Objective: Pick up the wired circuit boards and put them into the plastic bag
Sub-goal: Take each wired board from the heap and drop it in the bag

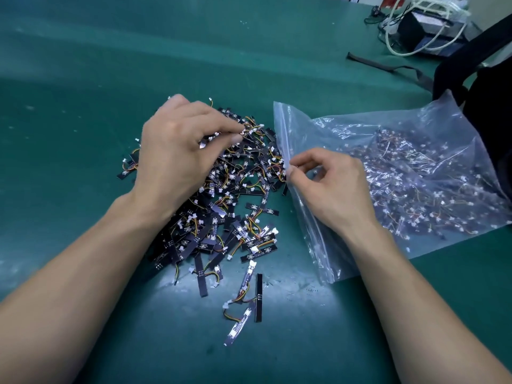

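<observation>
A heap of small black wired circuit boards [235, 195] with white plugs and orange-yellow wires lies on the green table [83, 106]. My left hand [180, 151] is on top of the heap, its fingers curled round a few boards near the heap's far side. To the right lies a clear plastic zip bag [415, 167] holding many more boards. My right hand [332, 187] pinches the bag's open zip edge between thumb and forefinger, lifting it. A few loose boards [249, 297] lie nearer to me.
At the far right stands a black bag [487, 87] with a dark strap [388, 66] lying across the table. Behind it are white cables [415, 31] and a dark box. The green mat stretches bare to the left and far side.
</observation>
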Demonstrator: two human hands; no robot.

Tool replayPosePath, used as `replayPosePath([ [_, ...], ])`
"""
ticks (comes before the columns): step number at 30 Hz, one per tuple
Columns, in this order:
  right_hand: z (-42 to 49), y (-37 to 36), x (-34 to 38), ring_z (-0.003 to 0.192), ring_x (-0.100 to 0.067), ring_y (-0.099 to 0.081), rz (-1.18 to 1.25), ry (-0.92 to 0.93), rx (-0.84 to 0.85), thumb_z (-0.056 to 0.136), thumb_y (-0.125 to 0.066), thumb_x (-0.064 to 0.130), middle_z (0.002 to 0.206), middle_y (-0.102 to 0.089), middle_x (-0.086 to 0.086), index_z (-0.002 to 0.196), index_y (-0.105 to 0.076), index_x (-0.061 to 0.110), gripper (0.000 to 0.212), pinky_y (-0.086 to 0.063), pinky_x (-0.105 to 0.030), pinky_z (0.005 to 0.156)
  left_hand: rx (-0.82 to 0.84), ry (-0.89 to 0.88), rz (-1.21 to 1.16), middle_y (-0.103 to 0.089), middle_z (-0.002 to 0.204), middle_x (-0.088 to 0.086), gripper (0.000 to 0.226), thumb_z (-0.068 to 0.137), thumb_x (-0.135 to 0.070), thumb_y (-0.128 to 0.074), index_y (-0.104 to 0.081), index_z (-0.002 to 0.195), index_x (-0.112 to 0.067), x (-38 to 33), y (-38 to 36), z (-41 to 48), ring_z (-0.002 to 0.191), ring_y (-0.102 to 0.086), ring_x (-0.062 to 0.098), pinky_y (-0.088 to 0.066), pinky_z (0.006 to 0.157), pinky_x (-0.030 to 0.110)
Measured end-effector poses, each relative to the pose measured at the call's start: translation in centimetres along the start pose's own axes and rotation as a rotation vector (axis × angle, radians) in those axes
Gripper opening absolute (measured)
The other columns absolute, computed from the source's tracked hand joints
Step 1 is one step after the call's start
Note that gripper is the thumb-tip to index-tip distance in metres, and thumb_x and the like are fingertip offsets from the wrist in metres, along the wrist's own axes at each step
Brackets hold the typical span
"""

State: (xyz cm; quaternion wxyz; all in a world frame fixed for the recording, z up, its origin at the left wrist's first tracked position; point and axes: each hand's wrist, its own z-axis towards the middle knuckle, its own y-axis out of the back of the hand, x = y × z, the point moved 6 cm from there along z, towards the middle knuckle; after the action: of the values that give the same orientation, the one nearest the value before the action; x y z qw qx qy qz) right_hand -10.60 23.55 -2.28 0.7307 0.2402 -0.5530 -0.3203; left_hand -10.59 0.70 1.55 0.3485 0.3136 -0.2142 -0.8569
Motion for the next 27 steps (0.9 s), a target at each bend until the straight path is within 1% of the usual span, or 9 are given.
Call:
replayPosePath([
  [3, -0.3, 0.0, 0.9, 0.051, -0.002, -0.048, 0.136, 0.088, 0.019, 0.089, -0.072, 0.035, 0.071, -0.066, 0.029, 0.093, -0.077, 0.031, 0.007, -0.036, -0.012, 0.054, -0.031, -0.029, -0.130, -0.076, 0.091, -0.005, 0.011, 0.089, -0.025, -0.080, -0.082, 0.090, -0.015, -1.1, -0.1, -0.3, 0.073, -0.065, 0.019, -0.046, 0.072, 0.033],
  [4, -0.4, -0.2, 1.3, 0.050, -0.004, -0.048, 0.197, 0.107, 0.049, 0.090, -0.070, 0.037, 0.072, -0.066, 0.030, 0.096, -0.076, 0.032, 0.010, -0.037, -0.013, 0.053, -0.028, -0.026, -0.172, -0.076, 0.089, -0.005, 0.009, 0.087, -0.023, -0.082, -0.081, 0.089, -0.015, -1.4, -0.2, -0.4, 0.072, -0.065, 0.019, -0.046, 0.072, 0.032],
  [8, -0.5, -1.0, 1.9, 0.071, -0.031, -0.065, 0.387, 0.098, 0.130, 0.092, -0.066, 0.035, 0.081, -0.075, 0.013, 0.094, -0.072, 0.036, 0.006, -0.054, -0.040, 0.066, 0.021, -0.050, -0.261, -0.074, 0.087, -0.008, 0.007, 0.083, -0.019, -0.085, -0.081, 0.086, -0.014, -2.2, -0.9, -0.7, 0.072, -0.068, 0.020, -0.047, 0.072, 0.032],
  [11, -0.3, -1.0, 1.6, 0.067, -0.021, -0.063, 0.495, 0.055, 0.114, 0.091, -0.070, 0.030, 0.072, -0.072, 0.007, 0.082, -0.071, 0.030, 0.009, -0.052, -0.038, 0.069, 0.043, -0.073, -0.293, -0.074, 0.088, -0.008, 0.007, 0.082, -0.018, -0.085, -0.080, 0.085, -0.015, -2.2, -1.1, -0.7, 0.074, -0.070, 0.021, -0.048, 0.071, 0.036],
  [16, -0.3, -1.1, 1.5, 0.053, 0.001, -0.052, 0.623, 0.015, 0.141, 0.091, -0.074, 0.017, 0.063, -0.065, 0.010, 0.078, -0.069, 0.022, 0.015, -0.041, -0.012, 0.055, 0.093, -0.111, -0.290, -0.076, 0.089, -0.005, 0.006, 0.082, -0.018, -0.086, -0.080, 0.082, -0.015, -2.3, -1.4, -0.8, 0.075, -0.068, 0.023, -0.043, 0.072, 0.031],
  [18, -0.3, -1.2, 1.6, 0.048, 0.004, -0.049, 0.657, 0.019, 0.164, 0.092, -0.073, 0.013, 0.060, -0.062, 0.015, 0.079, -0.070, 0.020, 0.015, -0.037, -0.006, 0.052, 0.099, -0.112, -0.281, -0.076, 0.090, -0.005, 0.006, 0.083, -0.018, -0.086, -0.080, 0.083, -0.015, -2.3, -1.5, -0.8, 0.075, -0.066, 0.022, -0.042, 0.073, 0.029],
  [22, -0.5, -1.2, 2.0, 0.047, 0.003, -0.049, 0.690, 0.028, 0.191, 0.091, -0.069, 0.011, 0.054, -0.059, 0.017, 0.080, -0.070, 0.018, 0.013, -0.036, -0.006, 0.051, 0.132, -0.085, -0.263, -0.075, 0.094, -0.005, 0.012, 0.081, -0.018, -0.087, -0.080, 0.090, -0.014, -2.2, -1.7, -0.8, 0.081, -0.065, 0.020, -0.046, 0.075, 0.031],
  [25, -0.5, -1.1, 2.0, 0.054, 0.001, -0.050, 0.642, 0.040, 0.161, 0.091, -0.069, 0.012, 0.061, -0.063, 0.013, 0.078, -0.070, 0.022, 0.017, -0.039, -0.012, 0.056, 0.200, -0.010, -0.261, -0.074, 0.102, -0.012, 0.035, 0.079, -0.025, -0.088, -0.077, 0.111, -0.018, -1.8, -1.9, -1.0, 0.087, -0.058, 0.021, -0.049, 0.077, 0.030],
  [27, -0.4, -0.9, 2.0, 0.058, -0.003, -0.052, 0.614, 0.053, 0.126, 0.090, -0.070, 0.013, 0.066, -0.064, 0.011, 0.077, -0.069, 0.024, 0.018, -0.043, -0.015, 0.058, 0.227, 0.002, -0.258, -0.073, 0.100, -0.016, 0.036, 0.081, -0.030, -0.083, -0.076, 0.115, -0.019, -1.8, -2.0, -1.1, 0.086, -0.056, 0.021, -0.050, 0.077, 0.032],
])
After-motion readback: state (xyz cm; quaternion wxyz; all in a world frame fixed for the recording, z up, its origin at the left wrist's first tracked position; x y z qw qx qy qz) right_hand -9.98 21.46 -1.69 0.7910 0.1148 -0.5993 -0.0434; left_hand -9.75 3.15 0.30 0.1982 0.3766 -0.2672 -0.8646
